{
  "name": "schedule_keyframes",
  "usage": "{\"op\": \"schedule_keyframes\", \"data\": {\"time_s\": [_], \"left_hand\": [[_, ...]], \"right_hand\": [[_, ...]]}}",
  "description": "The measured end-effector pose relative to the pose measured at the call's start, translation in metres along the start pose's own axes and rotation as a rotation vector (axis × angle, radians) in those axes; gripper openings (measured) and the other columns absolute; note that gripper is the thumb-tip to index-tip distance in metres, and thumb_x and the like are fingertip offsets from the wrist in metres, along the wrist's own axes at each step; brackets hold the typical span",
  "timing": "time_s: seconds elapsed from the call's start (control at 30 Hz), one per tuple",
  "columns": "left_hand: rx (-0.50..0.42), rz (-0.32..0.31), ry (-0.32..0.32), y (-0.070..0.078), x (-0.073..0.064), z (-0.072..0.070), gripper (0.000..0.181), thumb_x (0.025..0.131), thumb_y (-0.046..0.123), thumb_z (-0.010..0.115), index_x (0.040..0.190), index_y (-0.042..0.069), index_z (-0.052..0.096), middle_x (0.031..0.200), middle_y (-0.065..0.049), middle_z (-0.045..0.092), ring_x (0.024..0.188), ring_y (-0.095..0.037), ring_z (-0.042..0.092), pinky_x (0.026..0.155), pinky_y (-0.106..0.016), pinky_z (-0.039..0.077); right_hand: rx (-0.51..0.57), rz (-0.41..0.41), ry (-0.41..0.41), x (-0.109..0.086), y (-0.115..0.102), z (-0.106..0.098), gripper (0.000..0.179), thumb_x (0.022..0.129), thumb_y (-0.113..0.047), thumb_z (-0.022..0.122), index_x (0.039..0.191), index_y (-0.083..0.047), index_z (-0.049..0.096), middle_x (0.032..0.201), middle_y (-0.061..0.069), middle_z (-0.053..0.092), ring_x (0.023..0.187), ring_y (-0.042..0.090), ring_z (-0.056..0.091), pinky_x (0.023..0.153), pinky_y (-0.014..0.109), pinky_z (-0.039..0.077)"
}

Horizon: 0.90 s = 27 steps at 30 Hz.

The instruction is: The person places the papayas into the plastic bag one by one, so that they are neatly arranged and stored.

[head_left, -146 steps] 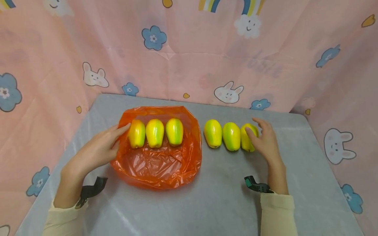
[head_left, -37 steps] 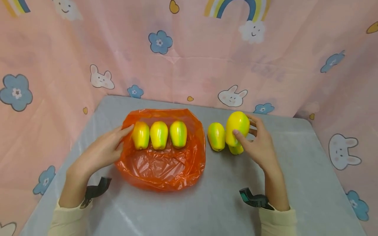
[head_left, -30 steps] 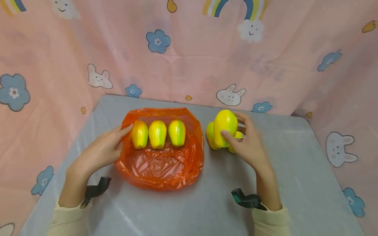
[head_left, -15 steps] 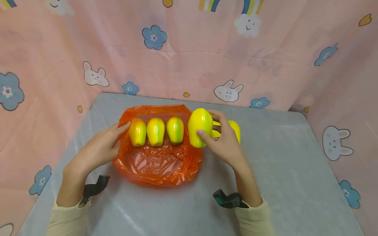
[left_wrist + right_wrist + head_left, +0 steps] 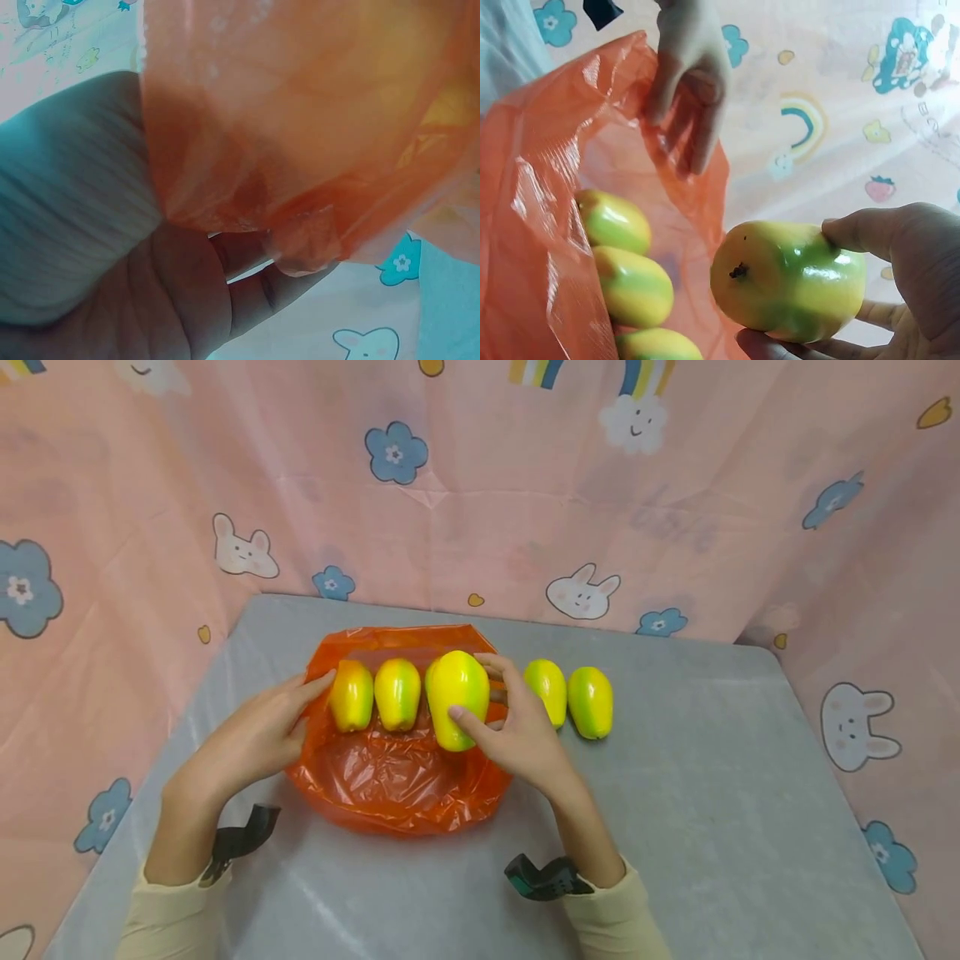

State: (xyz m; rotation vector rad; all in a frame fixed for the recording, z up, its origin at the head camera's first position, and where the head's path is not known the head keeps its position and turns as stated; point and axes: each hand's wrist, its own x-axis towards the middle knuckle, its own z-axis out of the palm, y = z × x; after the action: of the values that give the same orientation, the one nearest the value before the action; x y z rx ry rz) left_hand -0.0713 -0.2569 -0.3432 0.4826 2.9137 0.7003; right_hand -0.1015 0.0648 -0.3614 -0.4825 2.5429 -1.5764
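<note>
My right hand [image 5: 528, 735] grips a yellow-green papaya [image 5: 459, 697], thumb on the near side and fingers behind, above the right part of an orange plastic bag [image 5: 397, 814]. In the right wrist view this papaya [image 5: 787, 281] shows its dark stem end. Inside the wide-mouthed bag three papayas lie in a row; the left papaya [image 5: 351, 696] and middle papaya [image 5: 398, 695] show plainly, the third mostly hidden behind the held one. My left hand [image 5: 255, 739] holds the bag's left rim; in the left wrist view the orange film covers part of its fingers [image 5: 255, 300].
Two more papayas stand right of the bag: one [image 5: 546, 683] partly behind my right fingers, the other [image 5: 591, 703] beside it. The grey table [image 5: 720, 810] ends at a pink patterned curtain [image 5: 480, 527]. Each wrist wears a black camera mount [image 5: 543, 877].
My right hand has picked up the rightmost papaya from the table and carried it left, past the other two, to over the bag. The left hand has stayed at the rim.
</note>
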Motion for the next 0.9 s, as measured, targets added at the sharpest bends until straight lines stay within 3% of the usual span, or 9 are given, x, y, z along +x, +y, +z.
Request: {"op": "schedule_keyframes", "data": {"time_s": [0.23,0.4,0.6,0.9], "left_hand": [[-0.007,-0.005,-0.003,0.001,-0.001,0.0,0.069,0.094,-0.005,0.06,0.16,-0.001,0.042,0.157,-0.026,0.052,0.125,-0.041,0.061,0.104,-0.061,0.056],[-0.01,0.002,-0.002,0.002,0.0,0.001,0.067,0.095,-0.004,0.059,0.16,0.001,0.042,0.159,-0.026,0.051,0.134,-0.044,0.058,0.11,-0.064,0.051],[-0.011,0.008,0.007,0.003,0.0,0.001,0.068,0.095,-0.004,0.061,0.16,0.002,0.043,0.158,-0.025,0.052,0.123,-0.04,0.061,0.104,-0.061,0.056],[0.002,0.014,0.009,0.003,-0.001,0.001,0.068,0.094,-0.006,0.06,0.16,0.0,0.043,0.158,-0.026,0.051,0.116,-0.038,0.062,0.099,-0.058,0.059]], "right_hand": [[-0.007,-0.012,-0.022,0.003,-0.006,0.022,0.07,0.095,-0.027,0.078,0.155,-0.016,0.042,0.147,0.008,0.053,0.124,0.028,0.063,0.08,0.035,0.066],[0.009,0.006,-0.053,0.003,-0.01,0.038,0.072,0.095,-0.028,0.078,0.156,-0.019,0.042,0.148,0.006,0.054,0.119,0.028,0.065,0.086,0.036,0.065],[0.026,0.007,-0.096,0.003,-0.008,0.055,0.073,0.095,-0.029,0.077,0.158,-0.018,0.04,0.149,0.008,0.054,0.123,0.031,0.064,0.092,0.043,0.064],[-0.027,0.012,-0.124,0.001,-0.014,0.077,0.073,0.095,-0.035,0.075,0.157,-0.017,0.041,0.149,0.005,0.054,0.124,0.023,0.057,0.102,0.045,0.061]]}}
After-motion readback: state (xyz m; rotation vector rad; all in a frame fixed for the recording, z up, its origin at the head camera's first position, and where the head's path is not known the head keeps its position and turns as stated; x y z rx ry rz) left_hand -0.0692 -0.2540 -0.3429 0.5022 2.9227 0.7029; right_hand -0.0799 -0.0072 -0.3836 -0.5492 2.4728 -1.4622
